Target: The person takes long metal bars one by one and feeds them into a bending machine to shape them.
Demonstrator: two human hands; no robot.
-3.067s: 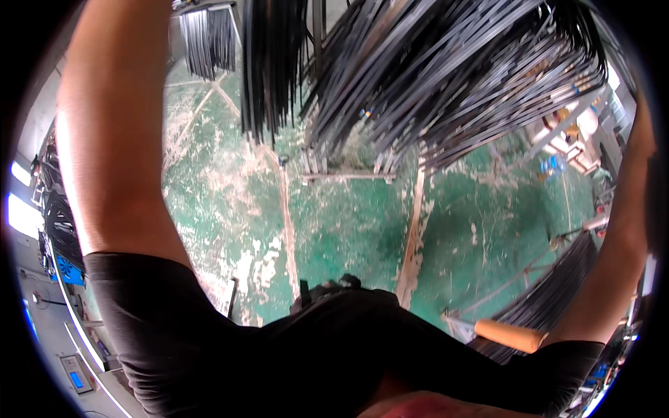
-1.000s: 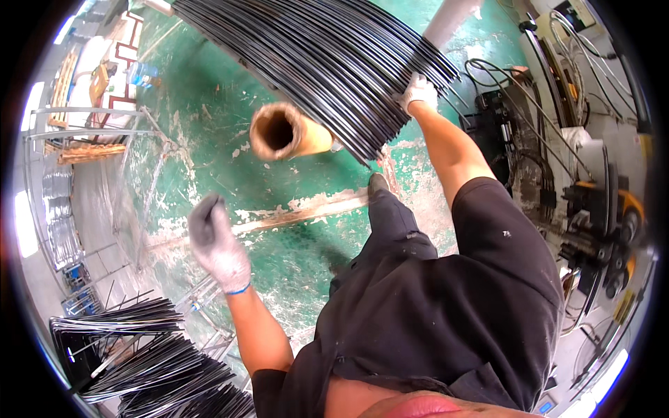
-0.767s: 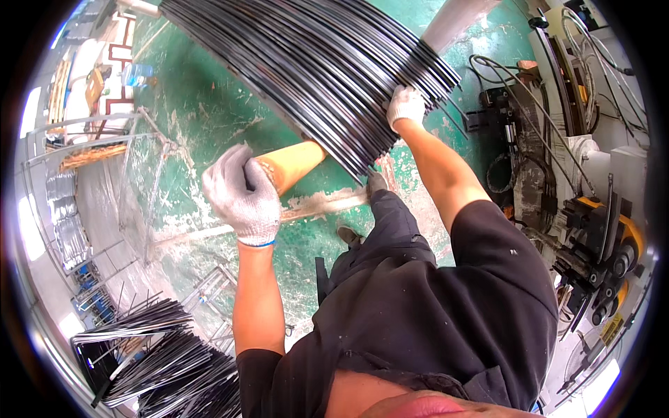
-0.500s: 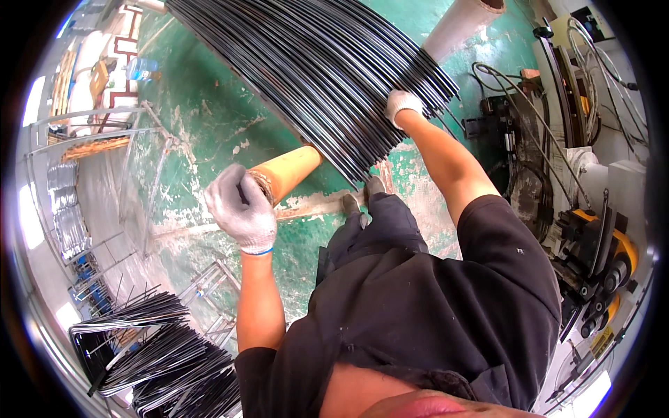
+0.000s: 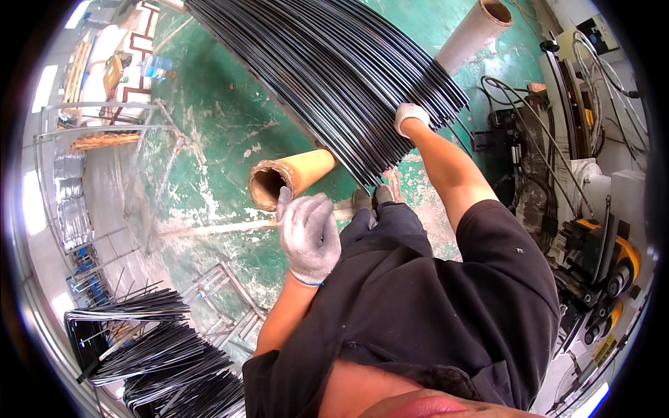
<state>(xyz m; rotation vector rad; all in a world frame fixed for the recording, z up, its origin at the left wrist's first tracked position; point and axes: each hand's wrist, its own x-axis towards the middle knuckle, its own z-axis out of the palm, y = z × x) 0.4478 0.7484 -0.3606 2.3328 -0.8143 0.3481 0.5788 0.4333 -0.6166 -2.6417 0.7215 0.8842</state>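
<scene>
A wide row of long black rods (image 5: 313,83) lies side by side ahead of me, slanting from far left to near right. My right hand (image 5: 412,118), in a whitish work glove, is closed at the right part of the row, its fingers mostly hidden among the rods. Close to my body, my left hand (image 5: 309,237) wears a grey-coated glove. Its thumb stands away from the loosely bent fingers, and nothing shows in it. Just beyond it is the open end of a yellow-brown tube (image 5: 306,172), which reaches toward the near edge of the rods.
A pale tube (image 5: 476,35) stands at the far right. Machinery with cables (image 5: 536,139) and a yellow-black machine (image 5: 620,261) line the right side. Bent black rods (image 5: 167,355) are piled at lower left, near a metal frame (image 5: 233,292). A plastic bottle (image 5: 157,67) is at far left.
My left hand has moved right and toward my body, away from the tube's open end, uncovering it. My right hand stays at the rods. The whole view has shifted slightly.
</scene>
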